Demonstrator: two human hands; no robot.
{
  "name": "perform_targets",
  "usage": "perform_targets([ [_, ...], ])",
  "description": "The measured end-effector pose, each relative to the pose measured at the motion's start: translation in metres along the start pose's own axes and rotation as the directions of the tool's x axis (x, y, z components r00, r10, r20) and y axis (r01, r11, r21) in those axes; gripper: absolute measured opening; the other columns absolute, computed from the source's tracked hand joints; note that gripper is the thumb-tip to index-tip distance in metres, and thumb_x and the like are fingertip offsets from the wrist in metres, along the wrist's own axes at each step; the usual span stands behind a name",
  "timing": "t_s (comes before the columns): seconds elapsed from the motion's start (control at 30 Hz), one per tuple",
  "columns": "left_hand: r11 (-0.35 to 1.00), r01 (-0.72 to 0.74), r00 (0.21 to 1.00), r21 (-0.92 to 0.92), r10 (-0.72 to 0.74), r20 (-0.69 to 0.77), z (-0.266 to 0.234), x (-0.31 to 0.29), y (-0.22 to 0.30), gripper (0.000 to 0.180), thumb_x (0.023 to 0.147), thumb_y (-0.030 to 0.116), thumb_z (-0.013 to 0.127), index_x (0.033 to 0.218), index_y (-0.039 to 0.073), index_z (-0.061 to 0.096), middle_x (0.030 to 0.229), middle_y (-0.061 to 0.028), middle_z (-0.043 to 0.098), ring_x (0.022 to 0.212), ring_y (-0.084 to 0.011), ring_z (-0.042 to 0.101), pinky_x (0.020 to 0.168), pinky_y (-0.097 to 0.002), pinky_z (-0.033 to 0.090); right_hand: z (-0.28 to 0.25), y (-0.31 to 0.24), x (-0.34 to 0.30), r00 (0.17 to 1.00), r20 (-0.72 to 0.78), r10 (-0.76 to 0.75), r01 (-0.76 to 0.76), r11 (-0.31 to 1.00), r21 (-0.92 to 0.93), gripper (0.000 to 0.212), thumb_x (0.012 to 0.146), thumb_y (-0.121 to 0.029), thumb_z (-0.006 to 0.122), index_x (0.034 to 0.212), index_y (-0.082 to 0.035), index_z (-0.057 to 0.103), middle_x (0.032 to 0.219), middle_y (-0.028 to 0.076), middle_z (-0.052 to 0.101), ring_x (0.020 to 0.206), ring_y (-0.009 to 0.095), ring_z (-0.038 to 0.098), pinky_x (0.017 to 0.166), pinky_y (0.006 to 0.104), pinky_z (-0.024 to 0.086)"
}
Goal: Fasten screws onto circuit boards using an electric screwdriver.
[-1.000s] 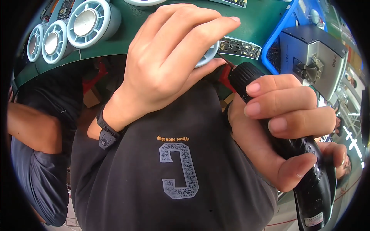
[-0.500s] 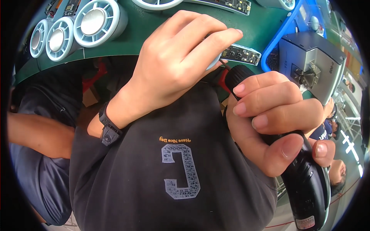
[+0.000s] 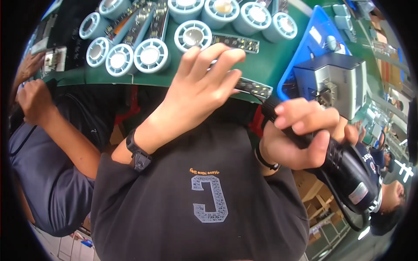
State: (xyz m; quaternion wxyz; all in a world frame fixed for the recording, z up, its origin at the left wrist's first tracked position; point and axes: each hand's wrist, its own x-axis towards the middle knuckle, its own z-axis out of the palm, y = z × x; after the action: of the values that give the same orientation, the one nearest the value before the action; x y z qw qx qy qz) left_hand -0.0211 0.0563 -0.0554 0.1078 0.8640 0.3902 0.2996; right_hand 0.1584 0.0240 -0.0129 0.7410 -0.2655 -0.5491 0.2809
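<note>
My left hand (image 3: pixel 202 82) is closed over a part at the table's near edge, its fingers curled down. From under it a strip-shaped circuit board (image 3: pixel 257 88) sticks out to the right; the rest of that part is hidden by the hand. My right hand (image 3: pixel 300 132) grips a black electric screwdriver (image 3: pixel 348 169), its front end pointing up and left at the board's near edge. Its tip is too small to make out clearly. Just beyond my left hand lies a light-blue round-headed unit (image 3: pixel 193 36) with another board strip (image 3: pixel 237 42) beside it.
Several light-blue round units (image 3: pixel 151 55) stand on the green table (image 3: pixel 104 79). To the right are a blue tray (image 3: pixel 285 80) and a grey-and-black box-shaped machine (image 3: pixel 352 82). A co-worker's hand (image 3: pixel 37 102) is at the far left.
The view has shifted, showing more of the table and the co-worker's hands. My right hand and the screwdriver appear lower and farther from the camera, with the screwdriver's front end still by the board.
</note>
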Motion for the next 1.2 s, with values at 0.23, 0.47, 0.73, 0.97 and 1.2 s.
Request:
perform_targets([
  [0.23,0.969,0.046,0.989,0.244,-0.078,0.123,-0.046,0.026,0.020,0.037,0.075,0.022,0.089,0.105,0.009,0.071,0.143,-0.0072,0.057,0.137,-0.0321,0.047,0.114,-0.0563,0.035,-0.030,-0.034,0.022,0.986,-0.167,-0.016,-0.019,0.980,-0.200,0.046,0.097,-0.007,0.057,0.139,0.001,0.041,0.079,0.015,0.059,0.057,0.024,0.059,0.059,0.0403,0.059],
  [0.47,0.960,-0.025,0.986,0.277,-0.022,0.165,-0.052,0.048,0.043,0.036,0.074,0.025,0.090,0.101,0.010,0.072,0.139,-0.0112,0.060,0.135,-0.0334,0.052,0.121,-0.0595,0.030,-0.051,-0.070,0.064,0.990,-0.053,-0.128,0.091,0.889,-0.450,0.033,0.091,0.003,0.066,0.122,0.002,0.054,0.082,0.016,0.064,0.068,0.023,0.063,0.068,0.0384,0.060],
  [0.73,0.994,0.047,0.993,0.099,-0.036,-0.111,-0.083,0.055,0.091,0.037,0.072,0.026,0.091,0.104,0.016,0.074,0.136,-0.0101,0.063,0.131,-0.0328,0.057,0.124,-0.0622,0.025,-0.080,-0.102,0.081,0.988,0.149,0.041,-0.041,0.999,-0.004,0.025,0.092,0.002,0.072,0.104,-0.002,0.051,0.078,0.012,0.062,0.066,0.019,0.063,0.065,0.0362,0.058],
  [0.97,0.885,-0.137,0.905,0.444,0.294,-0.307,-0.101,0.232,0.058,0.036,0.078,0.031,0.089,0.107,0.016,0.074,0.133,-0.0048,0.066,0.125,-0.0298,0.062,0.123,-0.0608,0.028,-0.087,-0.111,0.076,0.973,0.224,-0.045,0.049,0.999,-0.012,0.030,0.088,0.006,0.074,0.103,-0.003,0.050,0.078,0.009,0.061,0.062,0.018,0.060,0.063,0.0351,0.057],
  [1.2,0.731,-0.132,0.989,0.670,0.046,0.143,0.000,0.344,-0.085,0.042,0.091,0.045,0.079,0.122,0.017,0.075,0.129,-0.0085,0.066,0.128,-0.0327,0.061,0.124,-0.0609,0.030,-0.096,-0.104,0.089,0.974,0.223,-0.028,0.032,0.999,-0.016,0.030,0.087,0.007,0.074,0.103,-0.003,0.050,0.078,0.008,0.061,0.062,0.016,0.060,0.063,0.0344,0.057],
])
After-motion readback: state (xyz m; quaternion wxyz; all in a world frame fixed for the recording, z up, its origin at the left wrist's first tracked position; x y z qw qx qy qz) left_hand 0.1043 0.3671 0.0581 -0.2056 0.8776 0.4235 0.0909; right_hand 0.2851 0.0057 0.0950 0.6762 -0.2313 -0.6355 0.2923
